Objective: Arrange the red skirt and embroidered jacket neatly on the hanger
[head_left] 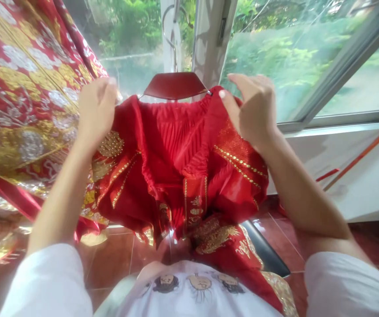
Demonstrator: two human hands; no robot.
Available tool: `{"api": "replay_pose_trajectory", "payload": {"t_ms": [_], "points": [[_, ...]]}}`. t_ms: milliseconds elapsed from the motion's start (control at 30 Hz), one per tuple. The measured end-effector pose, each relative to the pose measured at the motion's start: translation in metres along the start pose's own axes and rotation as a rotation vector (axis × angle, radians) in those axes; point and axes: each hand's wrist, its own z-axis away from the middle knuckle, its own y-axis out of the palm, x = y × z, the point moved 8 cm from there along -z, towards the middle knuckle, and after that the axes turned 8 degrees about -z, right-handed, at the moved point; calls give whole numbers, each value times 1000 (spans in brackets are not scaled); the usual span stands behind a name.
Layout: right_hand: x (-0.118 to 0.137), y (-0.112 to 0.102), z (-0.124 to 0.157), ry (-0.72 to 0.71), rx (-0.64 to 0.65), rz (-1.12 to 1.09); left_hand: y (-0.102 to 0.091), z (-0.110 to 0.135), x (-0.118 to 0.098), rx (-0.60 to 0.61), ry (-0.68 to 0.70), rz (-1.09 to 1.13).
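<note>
My left hand (96, 110) grips the left shoulder of a red garment (176, 167), fingers closed over the cloth at its top edge. My right hand (252, 110) pinches the right shoulder, thumb in front and fingers curled behind. The garment hangs on a dark red hanger (175, 85), whose metal hook (169, 31) rises in front of the white window frame (209, 39). Gold embroidery runs down both front panels. A second red-and-gold fabric (20, 97) hangs to the left, just beside my left hand. Below lies a red tiled floor (117, 255). An orange pole (361, 154) leans across the white wall at right.
</note>
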Motion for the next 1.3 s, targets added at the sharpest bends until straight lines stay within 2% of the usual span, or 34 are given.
{"api": "replay_pose_trajectory", "payload": {"t_ms": [33, 67, 100, 133, 167, 267, 333, 400, 467, 600, 700, 800, 900, 967, 1000, 1033, 1067, 1100, 1133, 1200, 1233, 1300], "points": [[11, -10, 21, -73, -128, 95, -20, 23, -10, -204, 28, -45], [23, -16, 46, -131, -220, 170, -31, 50, -22, -316, 63, -112], [32, -20, 73, -161, -311, 184, -35, 78, -31, -376, 76, -189], [41, -22, 100, -187, -385, 148, -32, 104, -39, -375, 75, -255], [46, -14, 123, -180, -371, 94, -19, 126, -38, -276, 10, -289], [28, 28, 167, 158, -205, 0, 40, 178, -21, 148, -257, -329], [12, 55, 180, 328, -123, -36, 68, 198, -10, 302, -369, -376], [-1, 71, 182, 388, -108, -114, 77, 204, 0, 319, -429, -370], [-15, 69, 180, 414, -182, -228, 67, 204, 15, 240, -473, -355], [-44, 27, 193, 515, -437, -336, 24, 214, 43, -25, -533, -404], [-43, 8, 202, 529, -485, -372, 5, 225, 43, -199, -493, -340], [-15, 12, 194, 414, -426, -394, 14, 224, 23, -199, -423, -203], [26, 40, 176, 206, -197, -391, 32, 218, 1, -146, -366, -123], [41, 56, 170, 126, -84, -344, 34, 224, -10, -222, -363, -160], [43, 60, 169, 116, -70, -324, 36, 232, -14, -258, -367, -175], [42, 61, 169, 116, -80, -319, 41, 242, -19, -255, -359, -156], [38, 60, 171, 121, -102, -331, 53, 253, -22, -196, -347, -95], [34, 58, 173, 131, -123, -352, 72, 264, -26, -71, -341, 11], [30, 56, 175, 143, -140, -372, 97, 277, -31, 105, -336, 143], [24, 52, 181, 172, -163, -387, 146, 306, -37, 421, -436, 342], [22, 51, 184, 186, -169, -385, 166, 317, -39, 509, -483, 389], [20, 49, 189, 206, -174, -389, 197, 323, -41, 567, -541, 421]]}}
